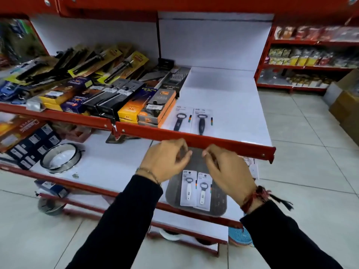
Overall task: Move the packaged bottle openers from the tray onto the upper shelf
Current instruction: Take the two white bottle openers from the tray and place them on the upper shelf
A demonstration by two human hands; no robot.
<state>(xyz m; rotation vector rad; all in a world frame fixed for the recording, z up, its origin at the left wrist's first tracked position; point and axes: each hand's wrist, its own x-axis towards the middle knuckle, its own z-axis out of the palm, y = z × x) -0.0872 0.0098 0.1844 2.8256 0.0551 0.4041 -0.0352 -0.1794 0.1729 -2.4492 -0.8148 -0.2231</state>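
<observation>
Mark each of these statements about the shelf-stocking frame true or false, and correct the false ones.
1. Two packaged openers with dark handles lie on the upper shelf. True.
2. The tray is empty. False: two packaged openers with white handles lie on it side by side.
3. The left hand grips a package. False: it is empty, fingers loosely curled, below the shelf's red front edge.
4. The right hand holds nothing. True.
5. The tray sits on the upper shelf. False: it rests on the lower shelf, overhanging that shelf's front edge.
</observation>
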